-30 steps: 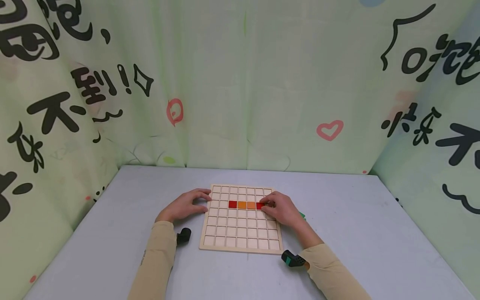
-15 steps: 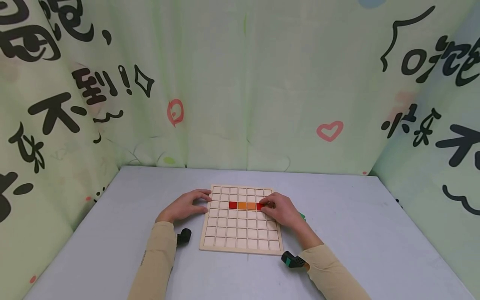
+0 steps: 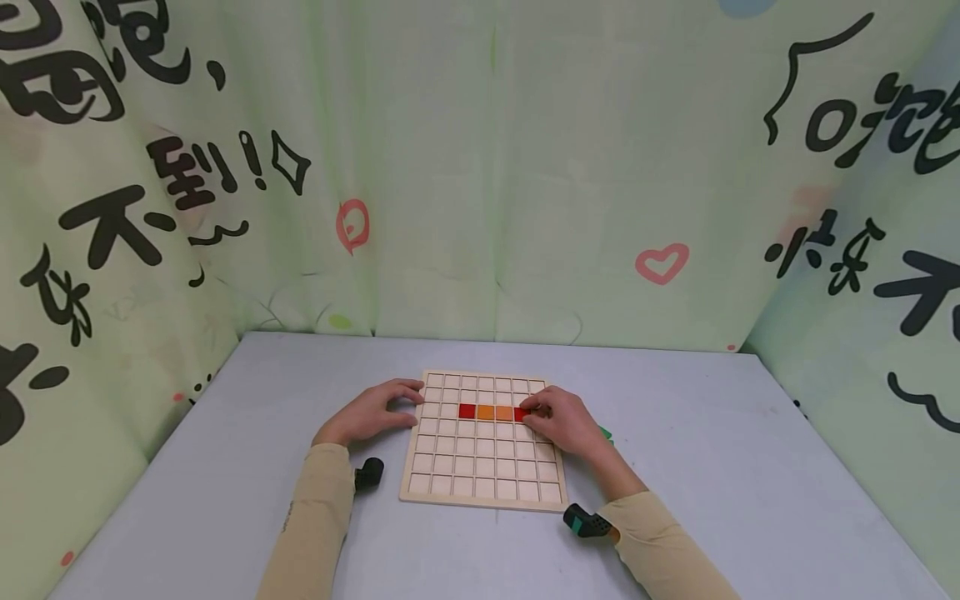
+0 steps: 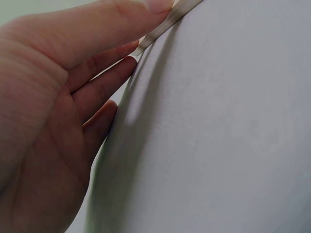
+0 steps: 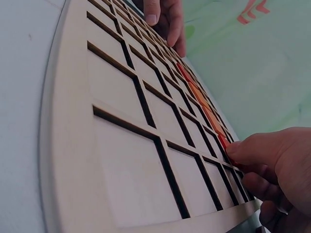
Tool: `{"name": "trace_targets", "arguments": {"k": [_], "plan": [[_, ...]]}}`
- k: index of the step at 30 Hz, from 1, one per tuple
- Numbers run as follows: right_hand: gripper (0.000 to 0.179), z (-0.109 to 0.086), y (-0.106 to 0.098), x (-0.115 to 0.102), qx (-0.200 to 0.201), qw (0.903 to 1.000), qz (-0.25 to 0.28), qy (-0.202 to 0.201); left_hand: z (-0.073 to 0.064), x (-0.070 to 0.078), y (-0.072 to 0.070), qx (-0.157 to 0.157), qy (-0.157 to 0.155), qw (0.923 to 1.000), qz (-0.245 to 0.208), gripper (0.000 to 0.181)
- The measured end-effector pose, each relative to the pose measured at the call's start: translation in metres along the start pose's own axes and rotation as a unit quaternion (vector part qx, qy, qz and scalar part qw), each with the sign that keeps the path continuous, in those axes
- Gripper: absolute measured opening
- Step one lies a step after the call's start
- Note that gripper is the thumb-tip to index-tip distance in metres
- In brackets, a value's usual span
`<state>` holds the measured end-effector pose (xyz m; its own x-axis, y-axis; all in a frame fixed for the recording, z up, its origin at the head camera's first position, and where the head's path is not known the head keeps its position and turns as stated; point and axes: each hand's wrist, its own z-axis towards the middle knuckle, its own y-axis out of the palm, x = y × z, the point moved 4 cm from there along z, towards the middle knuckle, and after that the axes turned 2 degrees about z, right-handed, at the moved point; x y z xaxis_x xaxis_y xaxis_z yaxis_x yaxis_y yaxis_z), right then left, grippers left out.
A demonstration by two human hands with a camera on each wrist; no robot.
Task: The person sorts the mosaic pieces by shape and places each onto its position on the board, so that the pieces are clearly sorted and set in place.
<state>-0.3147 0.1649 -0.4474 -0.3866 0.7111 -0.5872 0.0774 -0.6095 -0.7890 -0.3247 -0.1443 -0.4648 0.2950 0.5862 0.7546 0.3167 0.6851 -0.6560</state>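
A wooden grid board (image 3: 483,490) lies flat on the table. One row holds a red square tile (image 3: 467,411), two orange square tiles (image 3: 495,412) and a second red tile (image 3: 518,414) at its right end. My right hand (image 3: 561,418) pinches that right red tile at its slot with thumb and forefinger, partly covering it; the right wrist view shows the thumb (image 5: 255,148) against it. At the board's left edge rests my left hand (image 3: 372,410), its fingers and thumb extended and touching the frame. In the left wrist view the board's rim (image 4: 167,24) meets the thumb.
Something green (image 3: 606,434) lies beside the board, mostly hidden behind my right forearm. The white table (image 3: 480,558) is bordered at the back and sides by a pale green printed curtain (image 3: 427,167). A black wrist camera (image 3: 585,521) sits at my right wrist.
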Motion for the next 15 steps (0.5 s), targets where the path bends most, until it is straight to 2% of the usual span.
{"name": "trace_targets", "arguments": {"k": [6,15], "plan": [[0.017,-0.001,-0.001,0.002,0.01,0.9998,0.003,0.014,0.0,0.0,0.0,0.0,-0.007,1.0,0.002,0.03],[0.024,-0.009,-0.011,0.011,0.026,0.9971,0.017,0.07,0.001,-0.002,0.0,0.002,-0.009,0.9999,0.009,0.03]]}}
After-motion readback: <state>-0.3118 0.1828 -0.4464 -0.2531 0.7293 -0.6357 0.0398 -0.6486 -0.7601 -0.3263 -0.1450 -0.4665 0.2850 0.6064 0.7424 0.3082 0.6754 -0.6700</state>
